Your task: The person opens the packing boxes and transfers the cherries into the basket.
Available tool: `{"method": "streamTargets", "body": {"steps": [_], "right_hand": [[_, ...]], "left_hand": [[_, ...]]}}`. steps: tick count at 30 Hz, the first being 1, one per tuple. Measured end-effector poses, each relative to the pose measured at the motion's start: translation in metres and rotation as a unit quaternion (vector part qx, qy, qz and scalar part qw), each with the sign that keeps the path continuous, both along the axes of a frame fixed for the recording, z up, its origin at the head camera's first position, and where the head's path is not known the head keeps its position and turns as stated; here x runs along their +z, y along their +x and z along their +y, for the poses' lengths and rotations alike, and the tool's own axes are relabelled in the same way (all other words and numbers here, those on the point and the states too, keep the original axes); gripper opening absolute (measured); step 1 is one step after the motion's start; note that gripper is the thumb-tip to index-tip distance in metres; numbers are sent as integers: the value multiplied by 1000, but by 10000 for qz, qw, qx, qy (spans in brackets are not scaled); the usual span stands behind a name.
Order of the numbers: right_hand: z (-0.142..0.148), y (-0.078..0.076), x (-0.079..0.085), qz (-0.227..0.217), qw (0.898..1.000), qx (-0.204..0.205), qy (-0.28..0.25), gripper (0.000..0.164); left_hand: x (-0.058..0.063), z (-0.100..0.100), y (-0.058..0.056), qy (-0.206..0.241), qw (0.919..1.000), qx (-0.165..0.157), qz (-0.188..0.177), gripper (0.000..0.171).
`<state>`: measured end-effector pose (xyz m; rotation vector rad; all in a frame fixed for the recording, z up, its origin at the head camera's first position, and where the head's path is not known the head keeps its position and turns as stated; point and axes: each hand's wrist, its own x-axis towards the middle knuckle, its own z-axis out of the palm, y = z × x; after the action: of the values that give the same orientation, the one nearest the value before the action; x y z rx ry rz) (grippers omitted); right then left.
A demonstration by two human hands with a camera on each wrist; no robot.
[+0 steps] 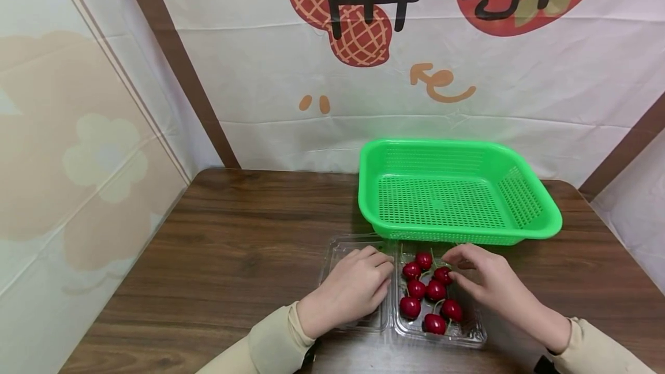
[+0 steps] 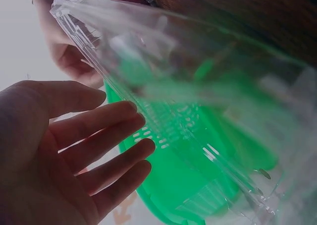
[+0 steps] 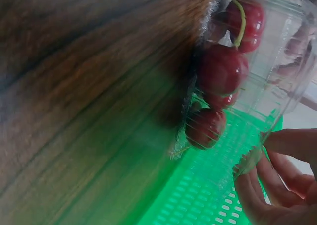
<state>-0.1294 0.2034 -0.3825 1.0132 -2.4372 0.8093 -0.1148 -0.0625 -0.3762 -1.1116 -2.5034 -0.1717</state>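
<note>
A clear hinged plastic box (image 1: 400, 328) lies open on the table, with several red cherries (image 1: 435, 290) on green stems in its right half. My left hand (image 1: 358, 284) is over the box's clear lid (image 1: 337, 241), its loosely bent fingers (image 2: 114, 121) spread beside the clear plastic and holding nothing. From the right, my right hand (image 1: 490, 279) reaches over the box's side, thumb and forefinger apart, their tips next to a cherry (image 1: 443, 275). In the right wrist view cherries (image 3: 223, 69) show through the clear wall, with the fingers (image 3: 287, 143) at its rim.
A green plastic basket (image 1: 545, 229) with a perforated bottom stands right behind the box. Brown wooden tabletop (image 1: 218, 258) stretches out to the left. A printed white cloth (image 1: 260, 85) hangs behind the table, with another cloth panel along the left side.
</note>
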Motion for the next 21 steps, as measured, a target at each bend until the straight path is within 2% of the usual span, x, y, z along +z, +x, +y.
{"method": "streamTargets", "body": {"steps": [7,21], "right_hand": [[-3,-3,-3,322,9977,91,595,34],[-8,-3,-7,378,9910,-182,1269,41]], "left_hand": [[1,0,0,-61,10000,-7,25,17],[0,0,0,-76,9999,-16,100,18]]}}
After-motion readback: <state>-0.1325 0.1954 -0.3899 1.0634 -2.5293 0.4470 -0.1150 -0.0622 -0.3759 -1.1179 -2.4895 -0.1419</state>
